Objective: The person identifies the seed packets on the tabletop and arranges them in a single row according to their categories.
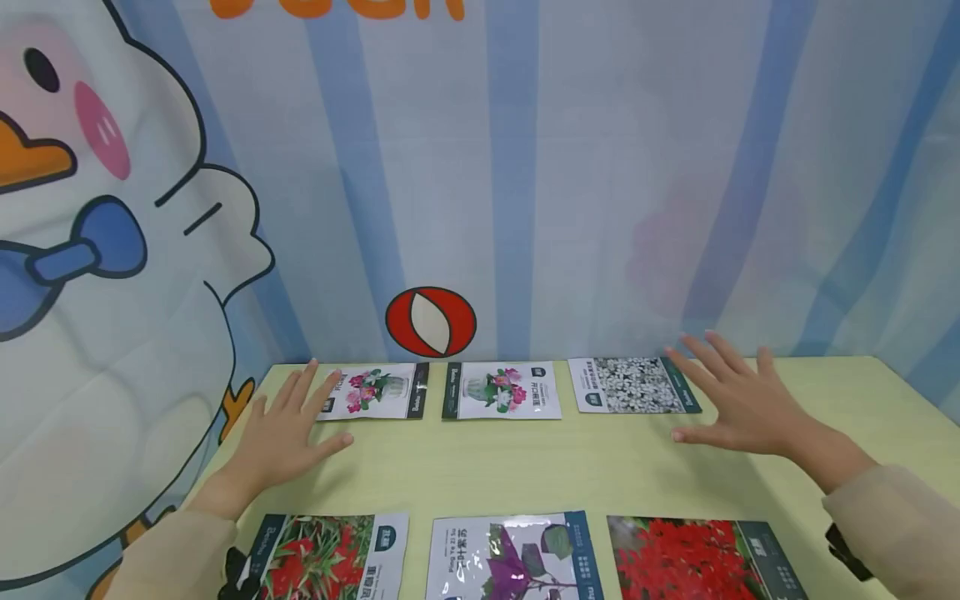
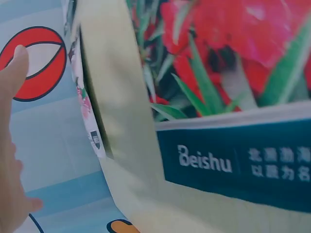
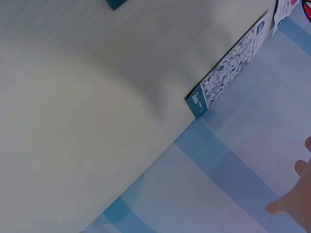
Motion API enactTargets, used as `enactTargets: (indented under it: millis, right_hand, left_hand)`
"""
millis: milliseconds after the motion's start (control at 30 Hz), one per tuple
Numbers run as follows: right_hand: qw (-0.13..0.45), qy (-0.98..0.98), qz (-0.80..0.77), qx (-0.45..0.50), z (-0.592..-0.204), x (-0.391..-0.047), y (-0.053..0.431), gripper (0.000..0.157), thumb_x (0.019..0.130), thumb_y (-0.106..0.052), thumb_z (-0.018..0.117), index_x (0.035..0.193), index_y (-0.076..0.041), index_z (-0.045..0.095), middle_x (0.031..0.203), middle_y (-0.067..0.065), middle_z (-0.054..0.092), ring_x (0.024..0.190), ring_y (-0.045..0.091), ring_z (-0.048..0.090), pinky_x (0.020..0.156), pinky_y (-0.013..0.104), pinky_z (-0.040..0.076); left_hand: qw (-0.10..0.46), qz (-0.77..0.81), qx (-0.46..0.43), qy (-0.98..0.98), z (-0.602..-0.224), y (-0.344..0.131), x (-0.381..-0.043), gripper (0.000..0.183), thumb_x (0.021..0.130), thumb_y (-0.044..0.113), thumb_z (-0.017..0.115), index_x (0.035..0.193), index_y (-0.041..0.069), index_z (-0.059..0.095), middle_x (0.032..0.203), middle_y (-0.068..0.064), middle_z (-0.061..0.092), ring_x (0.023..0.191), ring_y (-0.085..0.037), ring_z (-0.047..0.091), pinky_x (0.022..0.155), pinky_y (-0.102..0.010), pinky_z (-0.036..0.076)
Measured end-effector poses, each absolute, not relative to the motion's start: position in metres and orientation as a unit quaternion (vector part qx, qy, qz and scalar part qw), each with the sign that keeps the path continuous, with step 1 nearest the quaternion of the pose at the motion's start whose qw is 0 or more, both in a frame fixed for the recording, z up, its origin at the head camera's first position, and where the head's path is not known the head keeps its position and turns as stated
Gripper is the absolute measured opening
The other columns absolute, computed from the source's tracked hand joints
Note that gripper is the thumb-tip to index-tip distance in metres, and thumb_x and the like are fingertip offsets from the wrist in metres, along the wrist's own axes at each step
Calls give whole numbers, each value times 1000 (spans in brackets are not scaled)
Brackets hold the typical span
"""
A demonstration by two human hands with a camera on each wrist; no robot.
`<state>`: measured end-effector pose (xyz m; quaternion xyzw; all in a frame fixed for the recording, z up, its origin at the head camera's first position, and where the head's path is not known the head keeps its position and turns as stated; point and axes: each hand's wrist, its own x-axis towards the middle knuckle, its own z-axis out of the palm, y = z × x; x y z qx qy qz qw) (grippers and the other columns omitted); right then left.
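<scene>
My left hand is held over the table's left side with fingers spread, holding nothing. It partly covers a packet with pink flowers in a vase. A matching pink-flower packet lies to its right. My right hand, also spread and holding nothing, hovers by the dark end of a white-flower packet. Nearer me lie a packet with red flowers and narrow green leaves, a purple-leaf packet and a packet of dense red blooms. The near packets are cut off by the head view's lower edge.
The pale yellow table ends at a striped blue curtain, printed with a large white duck on the left and a red-and-white ball. Dark bands sit at both wrists, by beige sleeves.
</scene>
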<state>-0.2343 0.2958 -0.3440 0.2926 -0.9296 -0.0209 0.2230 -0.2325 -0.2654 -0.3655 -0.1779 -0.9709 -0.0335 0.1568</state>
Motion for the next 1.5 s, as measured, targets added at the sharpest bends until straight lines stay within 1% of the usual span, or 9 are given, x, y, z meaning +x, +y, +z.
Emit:
enactTargets:
  millis: [100, 167, 333, 533, 767, 900, 1133, 1267, 1500]
  right_hand:
    - [189, -939, -11, 286, -339, -235, 289, 98, 73, -65, 63, 149, -24, 18, 147, 16, 28, 133, 43, 22, 85, 81, 14]
    - [161, -945, -6, 283, -337, -236, 284, 94, 74, -63, 64, 148, -21, 24, 144, 18, 31, 130, 44, 26, 85, 81, 16]
    - [100, -955, 16, 280, -329, -241, 269, 86, 78, -59, 63, 142, -10, 35, 141, 20, 34, 126, 43, 32, 86, 77, 22]
    - [51, -949, 90, 299, -323, -257, 247, 79, 82, -50, 64, 140, -3, 37, 140, 25, 37, 125, 46, 35, 92, 66, 31]
    - [9, -942, 153, 298, -331, -279, 220, 78, 84, -44, 64, 141, 1, 35, 140, 25, 37, 127, 45, 33, 99, 61, 29]
    - [-19, -942, 174, 287, -337, -287, 206, 78, 85, -43, 64, 142, 1, 33, 141, 25, 36, 129, 44, 30, 101, 60, 27]
    - [-58, -949, 168, 261, -334, -299, 186, 76, 88, -44, 60, 145, -4, 29, 145, 22, 32, 132, 41, 28, 104, 58, 25]
    - [-75, -946, 183, 257, -330, -308, 171, 75, 89, -43, 59, 146, -5, 27, 148, 20, 29, 135, 39, 24, 106, 56, 23]
    - [-96, -937, 188, 278, -323, -321, 138, 64, 94, -30, 54, 144, 1, 28, 146, 20, 31, 135, 37, 25, 109, 49, 21]
  left_hand:
    - [151, -53, -165, -973, -363, -262, -235, 80, 85, 50, 59, 146, 8, 27, 147, -27, 23, 128, -46, 30, 86, -70, 33]
    - [140, -67, -157, -975, -362, -261, -236, 78, 87, 45, 60, 145, 6, 27, 145, -29, 25, 126, -48, 32, 82, -69, 37]
    - [91, -121, -134, -979, -362, -261, -241, 76, 91, 42, 55, 146, 1, 22, 144, -34, 22, 124, -54, 29, 82, -72, 34]
    - [58, -170, -121, -976, -369, -267, -251, 74, 93, 36, 54, 145, -4, 19, 142, -37, 20, 126, -55, 24, 89, -73, 28]
    - [52, -237, -109, -964, -372, -274, -258, 71, 94, 27, 54, 143, -9, 18, 142, -38, 17, 127, -55, 18, 98, -69, 20]
    - [51, -243, -106, -963, -373, -276, -260, 71, 95, 25, 54, 142, -12, 17, 140, -39, 19, 126, -55, 21, 98, -67, 22]
    - [31, -263, -78, -961, -371, -277, -265, 71, 96, 26, 51, 143, -11, 12, 141, -40, 15, 125, -56, 21, 97, -67, 24]
    - [39, -272, -61, -960, -370, -277, -269, 67, 96, 22, 49, 143, -10, 14, 140, -40, 17, 124, -55, 23, 96, -66, 26]
    - [52, -272, -30, -960, -374, -277, -278, 59, 95, 18, 46, 139, -15, 22, 135, -40, 26, 123, -54, 28, 98, -63, 27]
